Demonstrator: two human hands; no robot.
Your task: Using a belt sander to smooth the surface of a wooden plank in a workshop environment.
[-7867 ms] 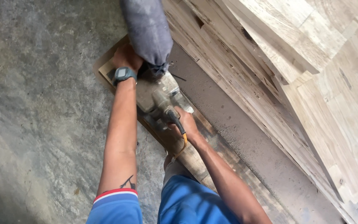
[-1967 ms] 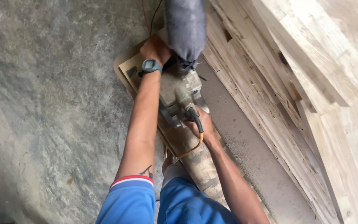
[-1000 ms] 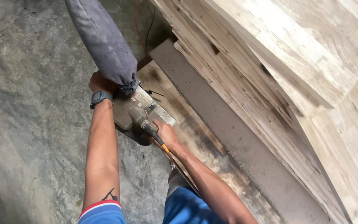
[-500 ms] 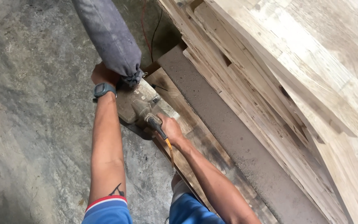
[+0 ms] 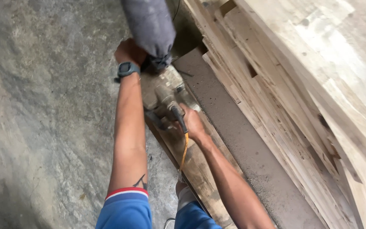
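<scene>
Two hands on one belt sander (image 5: 166,95), both closed around grips. Left hand (image 5: 128,51) wraps the front knob at the far end of the tool, wrist with a dark watch (image 5: 126,68) just behind it. Right hand (image 5: 192,124) grips the rear handle, where the orange-and-black cord (image 5: 184,146) exits and trails back toward the body.

Sander sits flat on a long dark board (image 5: 200,165) lying on the concrete floor (image 5: 43,106), running diagonally away from the person. Grey dust bag (image 5: 149,25) sticks up off the front of the tool, puffed out, hiding part of the left hand's fingers.

Progress, as a judgement: tool is near the far end of the board. Surface between the sander and the person shows mixed patches, some lighter bare wood, some dark stained areas, so that stretch looks only partly cleaned. Can't tell the state of the board under or beyond the sander; it's covered.

Right of the board: a grey gritty strip (image 5: 242,144) alongside it, then a leaning stack of pale planks (image 5: 310,93).
</scene>
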